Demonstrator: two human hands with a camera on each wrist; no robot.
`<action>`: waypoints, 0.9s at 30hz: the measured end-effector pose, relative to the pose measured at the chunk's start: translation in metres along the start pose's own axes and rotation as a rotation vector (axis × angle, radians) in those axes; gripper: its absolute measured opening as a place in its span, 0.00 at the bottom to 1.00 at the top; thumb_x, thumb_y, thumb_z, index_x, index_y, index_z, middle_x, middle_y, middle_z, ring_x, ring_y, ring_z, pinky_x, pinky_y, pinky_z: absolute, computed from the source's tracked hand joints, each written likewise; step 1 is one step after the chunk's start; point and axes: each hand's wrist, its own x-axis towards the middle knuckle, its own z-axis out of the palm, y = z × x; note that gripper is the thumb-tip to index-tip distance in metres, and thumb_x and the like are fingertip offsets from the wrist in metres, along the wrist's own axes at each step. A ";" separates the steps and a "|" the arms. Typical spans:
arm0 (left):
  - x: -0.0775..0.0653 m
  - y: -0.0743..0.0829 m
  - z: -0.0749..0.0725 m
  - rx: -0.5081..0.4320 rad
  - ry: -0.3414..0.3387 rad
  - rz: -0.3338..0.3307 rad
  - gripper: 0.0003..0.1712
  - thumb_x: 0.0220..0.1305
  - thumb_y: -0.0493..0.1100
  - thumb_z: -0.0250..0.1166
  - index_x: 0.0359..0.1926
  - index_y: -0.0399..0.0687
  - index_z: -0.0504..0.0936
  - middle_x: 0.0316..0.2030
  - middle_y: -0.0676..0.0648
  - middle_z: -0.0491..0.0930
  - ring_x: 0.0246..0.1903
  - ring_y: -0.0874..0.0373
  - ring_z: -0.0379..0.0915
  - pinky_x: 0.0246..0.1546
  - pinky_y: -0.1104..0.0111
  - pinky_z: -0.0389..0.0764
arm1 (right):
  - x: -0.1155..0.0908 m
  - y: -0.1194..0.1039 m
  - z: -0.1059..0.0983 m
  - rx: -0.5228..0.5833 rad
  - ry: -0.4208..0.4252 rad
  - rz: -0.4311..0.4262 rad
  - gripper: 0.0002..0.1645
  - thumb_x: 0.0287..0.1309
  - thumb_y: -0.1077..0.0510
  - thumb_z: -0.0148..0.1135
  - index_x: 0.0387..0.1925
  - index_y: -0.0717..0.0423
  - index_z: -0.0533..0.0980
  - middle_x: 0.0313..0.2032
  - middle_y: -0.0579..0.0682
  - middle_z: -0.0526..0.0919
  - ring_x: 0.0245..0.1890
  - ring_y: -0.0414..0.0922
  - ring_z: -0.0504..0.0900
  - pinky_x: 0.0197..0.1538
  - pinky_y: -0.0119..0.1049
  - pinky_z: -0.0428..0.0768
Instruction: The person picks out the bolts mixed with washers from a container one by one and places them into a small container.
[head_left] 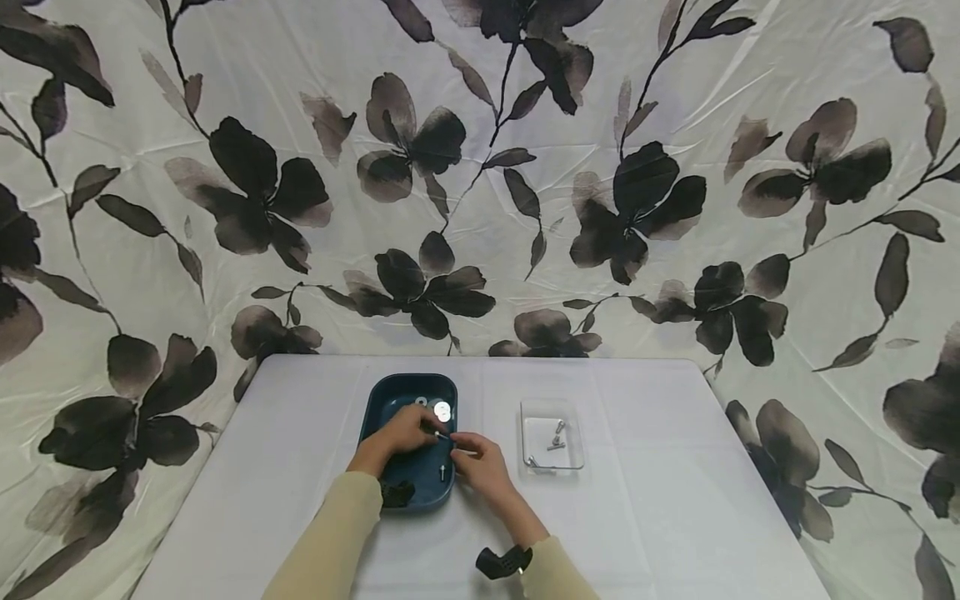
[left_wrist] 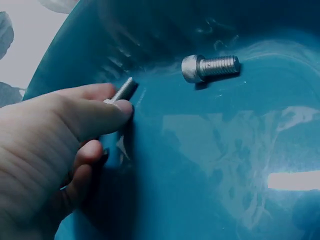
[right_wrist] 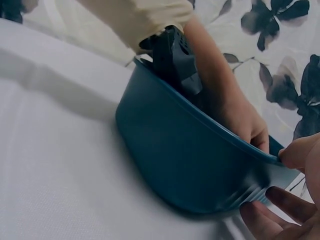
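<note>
My left hand point(head_left: 406, 428) is down inside the blue tray point(head_left: 420, 500). In the left wrist view its thumb and index finger pinch a small silver screw point(left_wrist: 123, 90), threaded tip pointing up and away. Beyond those fingertips a larger knurled socket-head bolt point(left_wrist: 210, 68) lies on the tray floor. My right hand point(head_left: 483, 468) is at the tray's right side. The right wrist view shows one of its digits on the rim and other fingers point(right_wrist: 287, 204) curled against the outer wall, holding the tray's edge.
Round washers point(head_left: 442, 411) lie at the far end of the tray. Right of it stands a clear plastic box point(head_left: 547, 408) containing several silver bolts point(head_left: 556, 444). Both stand on a white-covered table point(head_left: 645, 500), with a floral cloth point(head_left: 540, 208) hanging behind.
</note>
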 end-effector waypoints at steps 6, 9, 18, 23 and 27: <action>0.000 -0.007 0.001 -0.017 0.061 -0.041 0.10 0.52 0.36 0.74 0.38 0.50 0.88 0.35 0.55 0.84 0.40 0.59 0.77 0.45 0.58 0.77 | -0.001 -0.001 -0.001 -0.021 -0.002 -0.005 0.17 0.65 0.64 0.57 0.54 0.61 0.77 0.53 0.68 0.76 0.46 0.55 0.81 0.45 0.40 0.81; 0.000 -0.009 0.001 -0.018 0.073 -0.059 0.10 0.51 0.37 0.75 0.36 0.50 0.88 0.34 0.55 0.84 0.38 0.60 0.76 0.44 0.59 0.77 | -0.001 -0.001 -0.001 -0.019 -0.003 -0.008 0.17 0.65 0.65 0.57 0.54 0.61 0.77 0.53 0.68 0.76 0.46 0.54 0.81 0.45 0.39 0.81; 0.001 -0.009 0.001 -0.024 0.097 -0.104 0.06 0.51 0.37 0.75 0.32 0.50 0.88 0.29 0.56 0.82 0.34 0.60 0.74 0.39 0.61 0.76 | -0.002 -0.003 0.000 -0.020 0.024 0.000 0.16 0.65 0.65 0.58 0.53 0.61 0.78 0.52 0.67 0.77 0.45 0.53 0.81 0.45 0.42 0.81; 0.000 -0.008 0.000 -0.042 0.116 -0.115 0.05 0.51 0.37 0.75 0.32 0.49 0.88 0.29 0.55 0.82 0.33 0.60 0.74 0.38 0.63 0.76 | -0.002 -0.004 0.000 0.000 0.030 0.014 0.16 0.65 0.65 0.57 0.53 0.61 0.78 0.52 0.67 0.77 0.46 0.53 0.80 0.45 0.43 0.81; -0.002 -0.005 0.001 -0.063 0.134 -0.106 0.04 0.52 0.39 0.74 0.32 0.48 0.88 0.29 0.54 0.82 0.32 0.60 0.75 0.36 0.64 0.76 | -0.003 -0.003 0.000 0.015 0.026 0.020 0.16 0.66 0.65 0.57 0.54 0.62 0.77 0.52 0.67 0.77 0.47 0.54 0.81 0.44 0.42 0.81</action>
